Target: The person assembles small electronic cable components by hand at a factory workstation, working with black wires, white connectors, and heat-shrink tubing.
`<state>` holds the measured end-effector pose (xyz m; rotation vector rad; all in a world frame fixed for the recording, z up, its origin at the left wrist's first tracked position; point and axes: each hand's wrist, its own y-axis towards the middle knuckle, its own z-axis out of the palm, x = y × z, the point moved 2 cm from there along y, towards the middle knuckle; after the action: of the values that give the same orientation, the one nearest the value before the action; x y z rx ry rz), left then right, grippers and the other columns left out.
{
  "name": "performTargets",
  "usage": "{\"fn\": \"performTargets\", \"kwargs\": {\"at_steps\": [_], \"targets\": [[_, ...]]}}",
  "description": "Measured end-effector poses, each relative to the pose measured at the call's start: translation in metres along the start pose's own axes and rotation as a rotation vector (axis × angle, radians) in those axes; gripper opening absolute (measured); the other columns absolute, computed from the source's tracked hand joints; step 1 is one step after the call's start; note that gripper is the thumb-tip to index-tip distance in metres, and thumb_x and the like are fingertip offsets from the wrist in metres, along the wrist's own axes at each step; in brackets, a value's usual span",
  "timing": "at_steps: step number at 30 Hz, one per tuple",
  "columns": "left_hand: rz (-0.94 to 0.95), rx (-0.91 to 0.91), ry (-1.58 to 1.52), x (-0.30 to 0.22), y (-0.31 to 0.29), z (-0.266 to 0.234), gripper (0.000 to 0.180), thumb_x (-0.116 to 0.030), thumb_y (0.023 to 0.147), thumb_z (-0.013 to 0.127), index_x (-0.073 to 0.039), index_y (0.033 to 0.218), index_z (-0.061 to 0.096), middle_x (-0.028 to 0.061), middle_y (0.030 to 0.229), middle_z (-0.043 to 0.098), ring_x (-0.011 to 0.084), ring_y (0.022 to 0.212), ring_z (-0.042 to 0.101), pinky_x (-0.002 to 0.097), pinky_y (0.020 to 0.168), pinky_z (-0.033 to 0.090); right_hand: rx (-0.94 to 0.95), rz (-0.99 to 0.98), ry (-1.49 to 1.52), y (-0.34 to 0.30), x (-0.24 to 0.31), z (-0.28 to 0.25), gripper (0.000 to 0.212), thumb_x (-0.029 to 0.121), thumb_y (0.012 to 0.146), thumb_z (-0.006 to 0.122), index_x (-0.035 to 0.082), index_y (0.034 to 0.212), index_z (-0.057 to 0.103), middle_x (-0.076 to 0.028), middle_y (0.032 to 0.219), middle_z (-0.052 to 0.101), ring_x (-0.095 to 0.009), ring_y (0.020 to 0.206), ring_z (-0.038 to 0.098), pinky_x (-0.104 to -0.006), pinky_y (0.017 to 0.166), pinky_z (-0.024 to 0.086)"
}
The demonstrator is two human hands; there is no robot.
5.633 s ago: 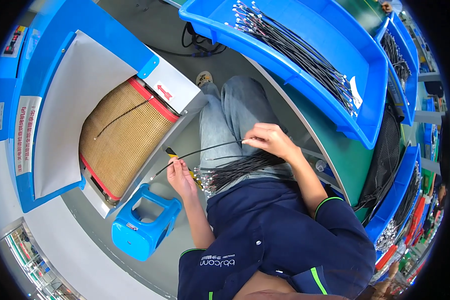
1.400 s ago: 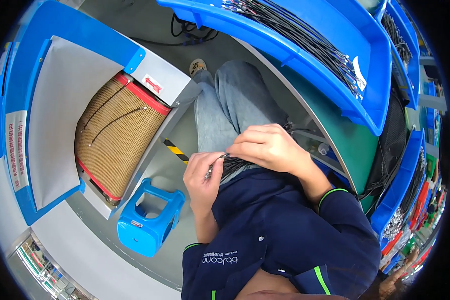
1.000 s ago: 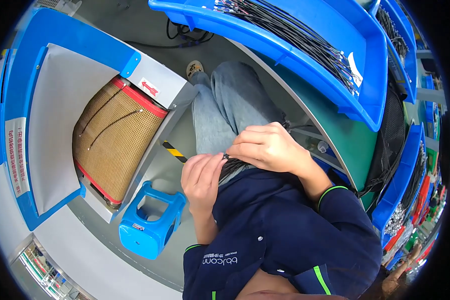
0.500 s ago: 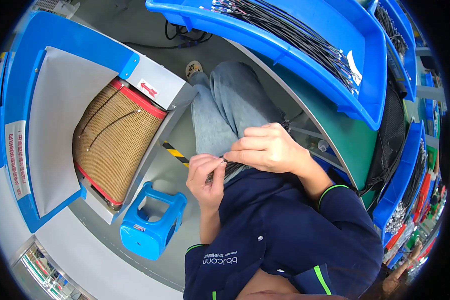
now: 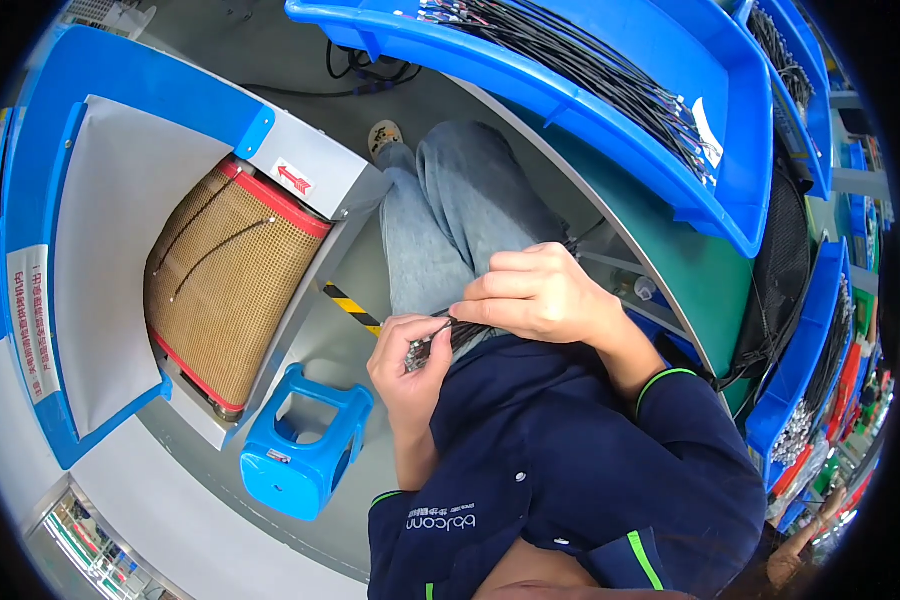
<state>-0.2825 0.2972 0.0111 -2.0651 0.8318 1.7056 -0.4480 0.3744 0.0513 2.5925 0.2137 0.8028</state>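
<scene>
Right hand (image 5: pixel 542 292) pinches thin black cable (image 5: pixel 454 319) over cable bundle (image 5: pixel 470 340) on lap (image 5: pixel 425 275). Left hand (image 5: pixel 406 368) curls at same spot; can't tell if gripping. Loose pinch could drop cable; nearby strands could snag it.

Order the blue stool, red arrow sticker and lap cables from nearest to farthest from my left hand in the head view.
1. Lap cables: at your left hand, toward its right.
2. Blue stool: lower left of it.
3. Red arrow sticker: farthest, upper left, on the machine.
</scene>
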Motion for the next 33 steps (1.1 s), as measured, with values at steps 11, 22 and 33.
{"fn": "performTargets", "kwargs": {"at_steps": [11, 22, 33], "targets": [[-0.151, -0.013, -0.163, 0.01, -0.007, 0.003, 0.016, 0.005, 0.072, 0.067, -0.001, 0.085, 0.061, 0.0084, 0.081, 0.061, 0.0186, 0.073, 0.057, 0.0274, 0.067, 0.045, -0.01, -0.076, -0.033, 0.0, 0.002, 0.003, 0.022, 0.015, 0.066, 0.063, 0.009, 0.086, 0.064, 0.002, 0.077, 0.055, -0.012, 0.066, 0.053, -0.0242, 0.048, 0.046], [-0.016, 0.059, 0.169, -0.012, 0.003, -0.006, 0.016, 0.004, 0.07, 0.07, -0.002, 0.085, 0.067, 0.0074, 0.079, 0.065, 0.0209, 0.073, 0.06, 0.0295, 0.067, 0.047, -0.01, -0.075, -0.037, -0.003, 0.001, 0.004, 0.021, 0.014, 0.066, 0.063, 0.008, 0.086, 0.064, 0.003, 0.077, 0.054, -0.011, 0.065, 0.052, -0.0237, 0.048, 0.045], [0.026, 0.004, 0.014, 0.005, -0.004, -0.001, 0.018, 0.005, 0.068, 0.069, -0.002, 0.084, 0.064, 0.0074, 0.077, 0.062, 0.0211, 0.075, 0.059, 0.0299, 0.067, 0.046, -0.001, -0.083, -0.033, -0.001, 0.003, 0.006, 0.021, 0.014, 0.065, 0.062, 0.008, 0.085, 0.064, 0.002, 0.076, 0.053, -0.012, 0.065, 0.052, -0.0243, 0.048, 0.046]]}}
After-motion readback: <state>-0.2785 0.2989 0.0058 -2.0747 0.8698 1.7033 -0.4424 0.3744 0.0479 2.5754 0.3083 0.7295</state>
